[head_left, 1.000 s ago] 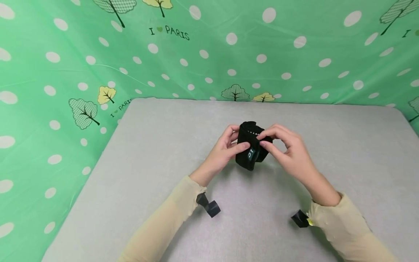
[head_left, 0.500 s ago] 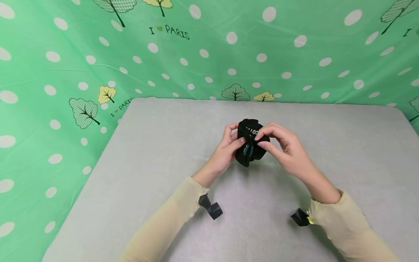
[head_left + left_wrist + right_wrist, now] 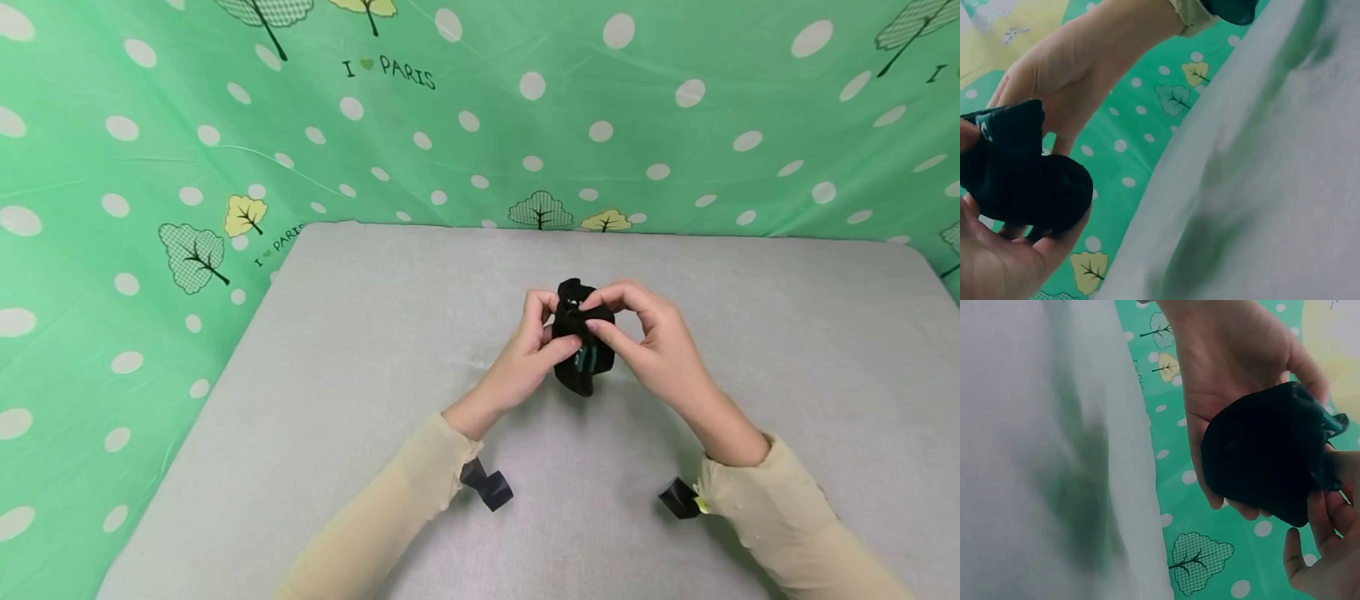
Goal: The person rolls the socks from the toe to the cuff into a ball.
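A rolled bundle of black cloth is held in the air above the grey table, with teal marking on its front and a bit of white print inside its top. My left hand grips its left side, thumb in front and fingers behind. Thumb and forefinger of my right hand pinch a fold at the upper edge. In the left wrist view the cloth shows a flap standing up from a rounded roll. From the right wrist, the cloth's smooth underside rests against the left fingers.
The grey table spreads beneath both arms. Behind it and at the left hangs a green dotted curtain with printed trees. Small black straps dangle from the beige sleeve cuffs.
The cloth has turned and been squeezed narrower, its top folded over so less white lettering shows. My left hand has shifted right with its thumb lower; the right hand keeps pinching the upper edge.
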Tool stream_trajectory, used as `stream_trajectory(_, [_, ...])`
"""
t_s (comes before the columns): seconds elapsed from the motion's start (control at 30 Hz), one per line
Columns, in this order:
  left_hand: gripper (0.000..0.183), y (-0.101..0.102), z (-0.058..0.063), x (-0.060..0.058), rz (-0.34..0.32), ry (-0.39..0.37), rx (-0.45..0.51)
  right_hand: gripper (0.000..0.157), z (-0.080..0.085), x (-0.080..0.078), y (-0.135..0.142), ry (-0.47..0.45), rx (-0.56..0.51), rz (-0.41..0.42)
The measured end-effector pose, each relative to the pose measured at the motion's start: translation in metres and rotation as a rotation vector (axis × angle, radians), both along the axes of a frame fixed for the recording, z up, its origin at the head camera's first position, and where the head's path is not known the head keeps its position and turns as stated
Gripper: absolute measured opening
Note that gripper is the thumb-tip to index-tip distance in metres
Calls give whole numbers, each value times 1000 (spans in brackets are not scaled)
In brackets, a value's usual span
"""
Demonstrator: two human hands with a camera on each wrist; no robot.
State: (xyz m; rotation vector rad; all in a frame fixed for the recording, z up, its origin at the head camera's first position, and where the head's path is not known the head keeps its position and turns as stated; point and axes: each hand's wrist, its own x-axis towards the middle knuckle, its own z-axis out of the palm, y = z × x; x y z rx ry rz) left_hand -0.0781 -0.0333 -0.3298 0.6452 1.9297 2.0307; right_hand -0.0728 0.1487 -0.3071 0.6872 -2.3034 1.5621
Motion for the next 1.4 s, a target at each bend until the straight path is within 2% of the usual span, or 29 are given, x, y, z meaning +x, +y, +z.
stream_trajectory(0.13, [27, -1, -2, -1, 8, -61, 50, 11, -1, 1, 1, -51, -63, 40])
stream_trajectory(0.3, [24, -2, -3, -4, 49, -226, 168, 12, -3, 2, 4, -124, -178, 148])
stream_trajectory(0.37, [24, -2, -1, -4, 59, -273, 198, 12, -2, 3, 5, -134, -191, 149])
stream_trajectory(0.43, [24, -4, 0, -5, 60, -296, 220, 13, -2, 4, 5, -100, -162, 129])
stream_trajectory(0.53, [23, -5, 1, -5, 60, -268, 219, 21, -1, 3, 4, 37, -30, 80])
stream_trajectory(0.63, [23, -7, 1, -5, 43, -204, 192, 29, 0, 2, 3, 183, 85, 54])
stream_trajectory(0.77, [23, -8, -1, -6, 9, -162, 169, 25, 1, 1, 1, 281, 136, 20])
stream_trajectory(0.9, [23, -8, -1, -6, 2, -211, 197, 24, 0, 0, 2, 305, 83, -16])
stream_trajectory(1.07, [26, -10, -3, -7, -30, -269, 234, 1, -4, 0, 3, 280, -39, 20])
stream_trajectory(1.13, [27, -10, -3, -7, -59, -262, 221, 11, -6, 0, 2, 275, -52, 31])
stream_trajectory(1.23, [29, -10, -1, -7, -71, -258, 203, 15, -7, 0, 1, 282, -43, 25])
stream_trajectory(1.4, [31, -7, 1, -6, -8, -264, 216, 28, -9, -2, -2, 362, -31, 25])
